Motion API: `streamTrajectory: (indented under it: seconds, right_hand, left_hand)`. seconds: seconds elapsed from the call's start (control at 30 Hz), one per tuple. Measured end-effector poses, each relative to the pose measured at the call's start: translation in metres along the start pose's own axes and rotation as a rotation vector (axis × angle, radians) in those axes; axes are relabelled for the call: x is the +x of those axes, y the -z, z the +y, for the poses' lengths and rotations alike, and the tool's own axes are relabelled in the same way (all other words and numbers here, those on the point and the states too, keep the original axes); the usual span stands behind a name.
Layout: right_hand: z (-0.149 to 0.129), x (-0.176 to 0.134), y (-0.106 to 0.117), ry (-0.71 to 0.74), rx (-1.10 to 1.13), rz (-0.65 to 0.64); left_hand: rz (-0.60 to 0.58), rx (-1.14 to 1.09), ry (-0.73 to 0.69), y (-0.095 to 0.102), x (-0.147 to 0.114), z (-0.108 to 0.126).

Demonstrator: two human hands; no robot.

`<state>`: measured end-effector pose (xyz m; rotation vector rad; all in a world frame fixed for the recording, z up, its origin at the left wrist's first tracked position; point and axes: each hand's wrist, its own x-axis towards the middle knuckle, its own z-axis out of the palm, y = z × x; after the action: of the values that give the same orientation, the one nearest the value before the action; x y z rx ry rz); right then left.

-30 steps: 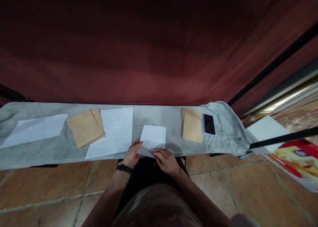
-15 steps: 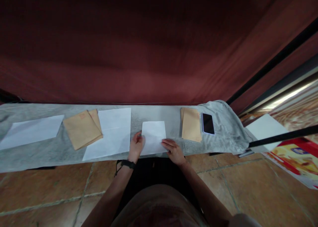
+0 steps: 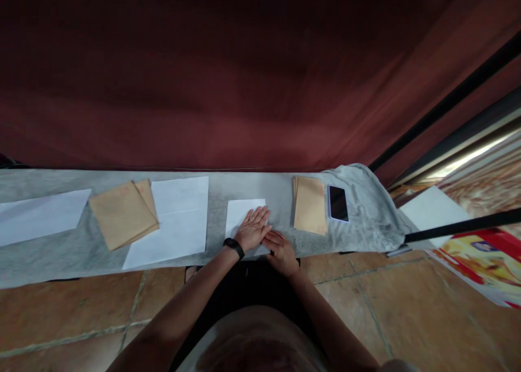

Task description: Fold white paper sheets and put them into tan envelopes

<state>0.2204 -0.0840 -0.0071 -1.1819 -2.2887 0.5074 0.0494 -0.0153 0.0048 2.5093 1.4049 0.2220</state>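
A folded sheet of white paper (image 3: 236, 211) lies on the grey cloth in front of me, partly hidden beneath my hands. My left hand (image 3: 253, 229), with a black band on its wrist, rests flat across the paper, fingers stretched toward its upper right edge. At the paper's lower right edge lies my right hand (image 3: 281, 252), its fingers extended and touching the left hand's thumb side. Left of the paper is a larger white sheet (image 3: 183, 220), partly covered by brown envelopes (image 3: 122, 214). A stack of brown envelopes (image 3: 310, 205) lies to the right.
A phone (image 3: 338, 203) lies right of the envelope stack, near the bunched end of the grey cloth (image 3: 366, 214). Another white sheet (image 3: 44, 215) is at the far left. Black bars (image 3: 468, 225) and a red-yellow box (image 3: 484, 258) stand at the right. A dark red curtain hangs behind.
My left hand has moved from the paper's left edge to lie flat across its right part. My right hand stays at the right edge, slightly lower. The view has shifted slightly.
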Motion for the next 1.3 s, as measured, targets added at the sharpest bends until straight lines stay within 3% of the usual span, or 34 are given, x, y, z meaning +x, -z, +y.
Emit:
streamTrajectory:
  seconds: [0.27,0.7,0.83,0.97,1.07,1.3]
  right_hand:
    - [0.001,-0.004,0.0,0.0,0.003,-0.025]
    - [0.0,-0.003,0.0,-0.015,-0.004,-0.01]
    - [0.001,-0.003,-0.004,-0.033,0.032,0.039]
    - [0.004,-0.004,-0.007,-0.028,0.053,0.059]
    - [0.005,-0.004,-0.007,-0.025,0.061,0.076]
    - [-0.003,-0.004,-0.002,-0.02,0.074,0.065]
  left_hand:
    - [0.066,0.068,0.085,0.006,0.004,-0.036]
    - [0.152,-0.034,0.244,0.015,-0.055,-0.071]
    - [0.162,-0.219,0.253,0.018,-0.084,-0.072]
    - [0.151,-0.475,0.183,0.022,-0.121,-0.068]
    - [0.155,-0.55,0.141,0.02,-0.142,-0.063]
    - [0.264,-0.522,0.202,0.012,-0.142,-0.051]
